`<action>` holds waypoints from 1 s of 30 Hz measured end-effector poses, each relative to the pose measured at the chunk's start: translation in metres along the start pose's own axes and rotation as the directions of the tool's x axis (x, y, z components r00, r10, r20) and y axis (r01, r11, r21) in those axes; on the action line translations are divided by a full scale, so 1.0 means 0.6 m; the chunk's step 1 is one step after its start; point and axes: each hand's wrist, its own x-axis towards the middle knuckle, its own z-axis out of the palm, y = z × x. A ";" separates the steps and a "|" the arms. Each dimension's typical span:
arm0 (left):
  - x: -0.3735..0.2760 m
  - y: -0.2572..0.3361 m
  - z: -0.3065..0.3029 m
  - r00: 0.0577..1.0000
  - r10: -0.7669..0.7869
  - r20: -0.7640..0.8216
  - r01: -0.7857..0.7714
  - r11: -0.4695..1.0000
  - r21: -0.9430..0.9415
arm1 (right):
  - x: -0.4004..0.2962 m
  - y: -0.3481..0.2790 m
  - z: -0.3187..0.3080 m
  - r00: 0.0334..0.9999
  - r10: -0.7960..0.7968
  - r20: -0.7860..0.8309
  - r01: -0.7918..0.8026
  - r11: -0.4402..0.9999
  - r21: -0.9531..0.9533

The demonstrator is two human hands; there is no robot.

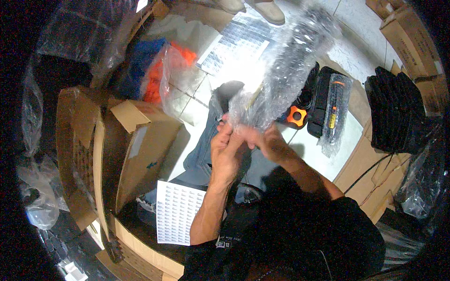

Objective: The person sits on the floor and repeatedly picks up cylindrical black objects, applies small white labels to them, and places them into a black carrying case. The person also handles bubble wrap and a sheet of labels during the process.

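Both of my hands meet at the near end of a long bubble-wrap bundle [288, 66], which is blurred and slants up to the right. My left hand [226, 142] grips its lower end. My right hand [269, 140] is closed on the same end beside it; the fingers are partly hidden by blur. What the wrap contains is unclear. To the right lie a black case [321, 102], an orange and black round part [297, 117] and another bubble-wrapped item [335, 112] with orange and yellow parts. A sheet of printed stickers [177, 214] rests by my left forearm.
An open cardboard box [151, 151] stands at left. Beyond it lie orange items in clear plastic [154, 82]. Printed sheets [232, 42] cover tiles ahead, near another person's shoes [269, 12]. Stacked black cases [395, 109] and cartons [407, 42] stand at right.
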 end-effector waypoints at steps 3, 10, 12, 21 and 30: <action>-0.006 0.006 0.001 0.989 0.114 -0.095 -0.110 0.993 0.045 | -0.008 -0.006 -0.017 0.993 -0.062 0.105 0.057 0.997 0.050; -0.019 0.027 0.017 0.962 0.122 0.244 -0.259 0.696 0.670 | 0.043 -0.069 -0.033 0.969 0.063 -0.239 0.054 0.890 0.453; -0.002 0.024 0.019 0.880 0.182 0.438 -0.472 0.428 0.771 | 0.004 -0.065 -0.037 0.948 0.068 -0.310 0.026 0.957 0.289; 0.071 -0.106 0.089 0.861 -0.168 0.480 -0.469 0.100 0.877 | -0.111 0.040 -0.181 0.770 -0.175 -0.614 -0.246 0.806 -0.538; 0.132 -0.186 0.107 0.751 -0.195 0.631 -0.530 0.392 0.752 | -0.101 0.050 -0.257 0.617 -0.042 -0.786 -0.775 0.142 -0.616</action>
